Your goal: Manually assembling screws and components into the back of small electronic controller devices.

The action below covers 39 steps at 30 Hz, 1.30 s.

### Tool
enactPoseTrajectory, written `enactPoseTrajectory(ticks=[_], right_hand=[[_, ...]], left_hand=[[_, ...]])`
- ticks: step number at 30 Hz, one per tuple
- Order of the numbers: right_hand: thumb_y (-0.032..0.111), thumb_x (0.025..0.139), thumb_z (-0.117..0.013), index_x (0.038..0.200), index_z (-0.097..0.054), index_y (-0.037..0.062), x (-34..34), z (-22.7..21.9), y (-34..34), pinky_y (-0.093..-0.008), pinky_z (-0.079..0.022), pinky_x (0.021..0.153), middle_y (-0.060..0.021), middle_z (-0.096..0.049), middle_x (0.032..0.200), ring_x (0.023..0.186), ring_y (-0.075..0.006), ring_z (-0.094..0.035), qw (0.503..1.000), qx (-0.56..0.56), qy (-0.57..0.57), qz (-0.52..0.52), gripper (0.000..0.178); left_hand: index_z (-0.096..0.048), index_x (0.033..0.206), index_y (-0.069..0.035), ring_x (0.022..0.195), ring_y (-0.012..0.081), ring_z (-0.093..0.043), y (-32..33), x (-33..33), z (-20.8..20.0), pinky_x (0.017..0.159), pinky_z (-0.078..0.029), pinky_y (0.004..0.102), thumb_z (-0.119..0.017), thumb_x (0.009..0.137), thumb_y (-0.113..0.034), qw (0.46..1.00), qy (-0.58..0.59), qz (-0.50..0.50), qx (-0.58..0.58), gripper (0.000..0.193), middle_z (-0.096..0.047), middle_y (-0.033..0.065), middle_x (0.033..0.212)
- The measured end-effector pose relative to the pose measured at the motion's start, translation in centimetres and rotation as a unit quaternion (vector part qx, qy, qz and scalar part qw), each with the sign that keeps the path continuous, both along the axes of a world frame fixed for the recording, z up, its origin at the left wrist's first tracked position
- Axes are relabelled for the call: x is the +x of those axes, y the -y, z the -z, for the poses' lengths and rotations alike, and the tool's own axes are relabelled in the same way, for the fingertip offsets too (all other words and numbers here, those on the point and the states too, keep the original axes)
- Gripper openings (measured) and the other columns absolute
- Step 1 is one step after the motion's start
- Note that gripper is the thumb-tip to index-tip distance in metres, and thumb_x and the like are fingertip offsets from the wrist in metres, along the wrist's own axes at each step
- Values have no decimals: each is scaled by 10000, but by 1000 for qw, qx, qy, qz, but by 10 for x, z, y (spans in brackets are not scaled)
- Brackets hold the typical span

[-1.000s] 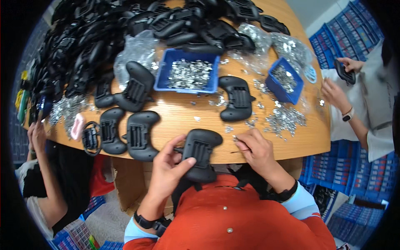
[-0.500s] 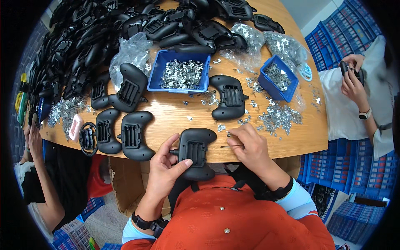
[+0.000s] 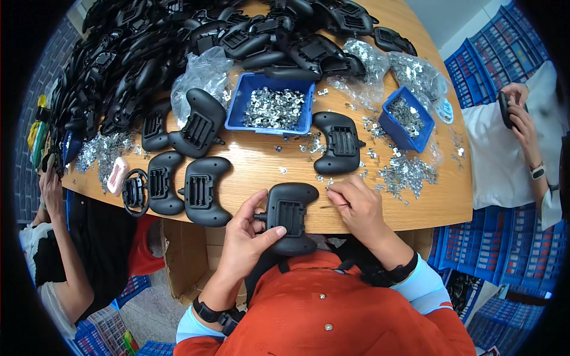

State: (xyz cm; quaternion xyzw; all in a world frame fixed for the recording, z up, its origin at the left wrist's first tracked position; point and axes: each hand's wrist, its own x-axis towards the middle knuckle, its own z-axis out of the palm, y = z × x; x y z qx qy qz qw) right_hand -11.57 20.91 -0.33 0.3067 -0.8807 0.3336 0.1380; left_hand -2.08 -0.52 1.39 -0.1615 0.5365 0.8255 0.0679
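Head view: controller (image 3: 290, 219) is being clamped, hollow-side up presumably for access, by left hand (image 3: 242, 237) fingers; metal piece (image 3: 328, 188), two o'clock, being pinched by right hand (image 3: 363, 209) fingers.

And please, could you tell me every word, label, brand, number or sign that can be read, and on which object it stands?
No text is readable.
Black controller in the left hand: no legible marking.
Larger blue bin: no legible marking.
Blue patterned material at the right: its marks are too small to read.
Co-worker's watch: too small to read.
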Motion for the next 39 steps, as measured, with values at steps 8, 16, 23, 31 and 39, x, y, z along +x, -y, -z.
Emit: enactPoseTrajectory(ticks=[8,16,23,31,39], right_hand=[[70,787,-697,854,-629,41,-5,-28,34,-354,-488,565,-100,-620,782,655,-281,-618,988,-56,89,-115,100],[35,775,-686,891,-610,5,-12,-29,43,-336,-483,642,-117,-592,808,735,-257,-610,957,-88,224,-161,142],[39,778,-676,997,-637,9,-5,-42,38,-339,-482,672,-102,-583,847,786,-240,-603,948,-95,273,-133,224],[0,768,-683,978,-683,36,2,-37,29,-285,-461,642,-82,-607,894,782,-185,-587,955,-129,222,-145,213],[35,792,-675,930,-653,5,10,-36,-24,-294,-458,591,-91,-592,864,751,-213,-600,971,-102,213,14,144]], left_hand=[[-329,1398,55,945,154,-630,5,-1,6,811,-526,250,-665,790,90,1000,3,9,0,696,-541,134,1176],[-353,1404,37,893,110,-615,10,-1,4,780,-497,218,-671,779,84,999,26,20,32,703,-552,94,1145],[-350,1412,26,861,79,-587,9,2,3,753,-484,212,-672,780,83,999,3,27,17,712,-561,68,1099],[-381,1397,8,842,72,-580,4,4,5,737,-475,200,-661,786,81,999,-11,47,-6,676,-592,44,990],[-423,1372,20,635,20,-371,-3,2,-6,603,-348,156,-679,736,77,1000,19,-7,-7,689,-437,-57,765]])
